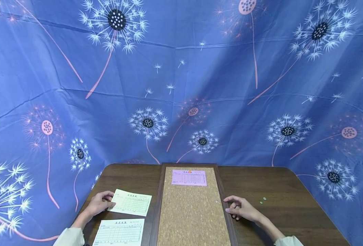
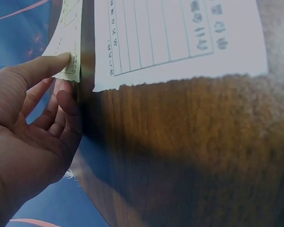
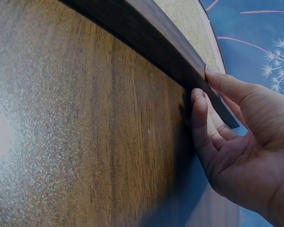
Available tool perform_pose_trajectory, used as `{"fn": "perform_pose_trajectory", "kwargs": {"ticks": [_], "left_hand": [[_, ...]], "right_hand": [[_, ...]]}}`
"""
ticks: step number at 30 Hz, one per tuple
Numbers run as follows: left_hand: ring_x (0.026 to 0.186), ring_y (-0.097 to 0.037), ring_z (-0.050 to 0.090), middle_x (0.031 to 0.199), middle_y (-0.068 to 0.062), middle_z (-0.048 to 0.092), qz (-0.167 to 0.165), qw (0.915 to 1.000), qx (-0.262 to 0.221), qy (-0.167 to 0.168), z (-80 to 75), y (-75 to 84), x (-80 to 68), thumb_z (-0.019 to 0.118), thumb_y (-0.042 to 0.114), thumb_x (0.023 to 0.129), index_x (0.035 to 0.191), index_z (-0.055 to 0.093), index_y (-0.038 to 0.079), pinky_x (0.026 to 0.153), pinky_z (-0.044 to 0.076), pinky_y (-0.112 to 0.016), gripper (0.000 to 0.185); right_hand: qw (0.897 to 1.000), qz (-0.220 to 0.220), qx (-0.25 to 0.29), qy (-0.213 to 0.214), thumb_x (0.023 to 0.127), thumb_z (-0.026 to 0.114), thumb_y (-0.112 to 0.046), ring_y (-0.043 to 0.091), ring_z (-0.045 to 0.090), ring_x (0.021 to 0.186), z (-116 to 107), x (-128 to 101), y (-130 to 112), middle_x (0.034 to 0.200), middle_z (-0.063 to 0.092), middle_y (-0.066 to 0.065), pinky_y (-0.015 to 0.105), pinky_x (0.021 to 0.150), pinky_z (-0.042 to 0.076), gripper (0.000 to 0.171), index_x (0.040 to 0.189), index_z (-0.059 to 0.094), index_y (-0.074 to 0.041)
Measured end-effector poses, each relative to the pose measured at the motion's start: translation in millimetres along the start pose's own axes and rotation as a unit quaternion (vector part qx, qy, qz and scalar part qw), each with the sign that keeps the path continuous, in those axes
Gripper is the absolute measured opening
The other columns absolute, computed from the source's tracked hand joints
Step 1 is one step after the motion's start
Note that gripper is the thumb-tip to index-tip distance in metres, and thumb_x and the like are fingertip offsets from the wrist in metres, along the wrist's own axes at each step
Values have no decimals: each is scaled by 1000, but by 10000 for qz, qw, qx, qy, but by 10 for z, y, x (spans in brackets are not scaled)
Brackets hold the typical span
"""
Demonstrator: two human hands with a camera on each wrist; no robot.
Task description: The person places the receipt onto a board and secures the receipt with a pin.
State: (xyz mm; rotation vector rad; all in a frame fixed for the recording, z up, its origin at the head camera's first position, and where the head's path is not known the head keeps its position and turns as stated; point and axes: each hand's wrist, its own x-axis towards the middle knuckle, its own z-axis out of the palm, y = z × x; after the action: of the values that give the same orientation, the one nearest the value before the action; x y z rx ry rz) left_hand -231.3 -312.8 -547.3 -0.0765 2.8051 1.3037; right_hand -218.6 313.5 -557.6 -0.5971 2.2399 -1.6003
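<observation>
My left hand (image 1: pixel 99 204) pinches the left end of a pale yellow-green printed form slip (image 1: pixel 132 202); the left wrist view shows a finger over the slip's corner (image 2: pixel 72 66). Closer to me lies a white printed form (image 1: pixel 120 233) with a ragged torn edge. A cork board (image 1: pixel 190 212) with a dark wooden frame lies in the middle of the table. Beside its right edge, my right hand (image 1: pixel 243 209) touches the frame (image 3: pixel 180 56) with one fingertip, the other fingers loosely bent. A pink printed slip (image 1: pixel 184 179) is on the board's far end, with an orange pin (image 1: pixel 189 171) at its top.
The dark wooden table (image 1: pixel 267 184) extends on both sides of the board. Two small greenish bits (image 1: pixel 264 198) lie right of my right hand. A tiny pale item (image 1: pixel 216 201) sits on the cork. Behind hangs a blue cloth (image 1: pixel 175 68) with dandelion prints.
</observation>
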Motion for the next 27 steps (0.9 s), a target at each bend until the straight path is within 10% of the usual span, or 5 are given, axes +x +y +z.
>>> {"fn": "perform_pose_trajectory", "kwargs": {"ticks": [13,27], "left_hand": [[69,-8,59,89,-7,66,273,9991,-325,-84,1,68,-22,74,3,85,114,66,-8,58,53,-26,32],[78,-15,67,94,-11,72,-195,9919,-1225,-288,-18,67,-102,73,-1,88,136,52,-14,66,60,-31,55]], "right_hand": [[10000,-9,-33,77,97,66,-8,6,61,66,3,-7,-10,82,66,11,21,55,52,41,131,52,12],[9997,-103,-136,158,97,66,-8,5,61,65,19,-9,36,78,66,7,23,53,52,40,129,53,12]]}}
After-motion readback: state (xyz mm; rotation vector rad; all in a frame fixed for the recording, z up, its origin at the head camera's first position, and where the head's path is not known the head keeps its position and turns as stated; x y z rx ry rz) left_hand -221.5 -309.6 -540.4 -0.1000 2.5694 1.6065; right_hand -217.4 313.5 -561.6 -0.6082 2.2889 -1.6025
